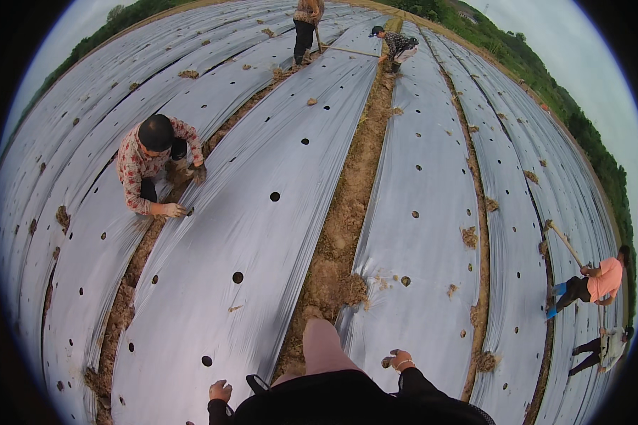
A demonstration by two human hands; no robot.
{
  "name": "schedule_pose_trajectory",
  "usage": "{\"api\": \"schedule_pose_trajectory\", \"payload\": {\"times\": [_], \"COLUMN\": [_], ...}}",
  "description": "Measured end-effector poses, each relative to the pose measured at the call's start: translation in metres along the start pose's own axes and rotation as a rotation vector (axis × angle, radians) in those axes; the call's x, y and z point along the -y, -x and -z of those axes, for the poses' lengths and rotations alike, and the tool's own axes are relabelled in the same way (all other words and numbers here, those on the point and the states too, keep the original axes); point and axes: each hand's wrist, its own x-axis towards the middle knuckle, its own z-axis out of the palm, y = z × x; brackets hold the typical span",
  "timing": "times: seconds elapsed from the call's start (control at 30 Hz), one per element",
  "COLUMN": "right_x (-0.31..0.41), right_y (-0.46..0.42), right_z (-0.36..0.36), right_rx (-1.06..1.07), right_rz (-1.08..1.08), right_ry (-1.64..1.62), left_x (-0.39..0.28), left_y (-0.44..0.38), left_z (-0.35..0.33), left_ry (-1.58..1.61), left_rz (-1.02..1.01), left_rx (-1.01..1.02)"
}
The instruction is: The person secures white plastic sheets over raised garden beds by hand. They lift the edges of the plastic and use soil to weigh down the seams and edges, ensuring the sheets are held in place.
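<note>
My left hand hangs over the silver plastic mulch film of the bed on my left, fingers curled. I see nothing in it, but its palm side is hidden. My right hand, with a pale band at the wrist, is over the mulch film of the right bed. By its fingertips is a dark round spot, which looks like a planting hole; touching or apart, I cannot tell. Ahead of the left hand lies a black planting hole. My leg stands in the soil furrow between the beds.
At left a person crouches in a furrow, one hand at a hole in the film edge. Two people are ahead, a long pole between them. Two workers with long-handled tools stand at right. Soil clods lie about.
</note>
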Motion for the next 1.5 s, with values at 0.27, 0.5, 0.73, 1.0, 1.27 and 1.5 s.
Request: {"api": "schedule_pose_trajectory", "payload": {"times": [0.27, 0.5, 0.73, 1.0, 1.27, 1.5], "right_x": [0.261, 0.383, 0.371, 0.256, 0.197, 0.291], "right_y": [-0.175, -0.200, -0.236, -0.250, -0.253, -0.282], "right_z": [0.120, 0.162, 0.187, 0.208, 0.165, 0.040], "right_rx": [-0.076, 0.046, 0.030, -0.131, 0.204, 0.289], "right_rz": [0.467, 0.714, 0.432, 0.276, 0.138, 0.132], "right_ry": [0.399, 0.366, 0.542, 0.496, 0.875, 0.157], "left_x": [-0.035, -0.132, -0.155, -0.198, -0.064, -0.032], "left_y": [-0.003, -0.047, -0.037, -0.010, -0.011, -0.065], "left_z": [-0.034, -0.033, -0.055, -0.015, -0.111, -0.235], "left_ry": [0.091, 0.162, 0.241, 0.653, 0.517, 1.087], "left_rz": [0.446, 0.508, 0.554, 0.678, 0.725, 0.952], "left_rx": [0.048, -0.024, -0.087, -0.173, -0.133, -0.179]}}
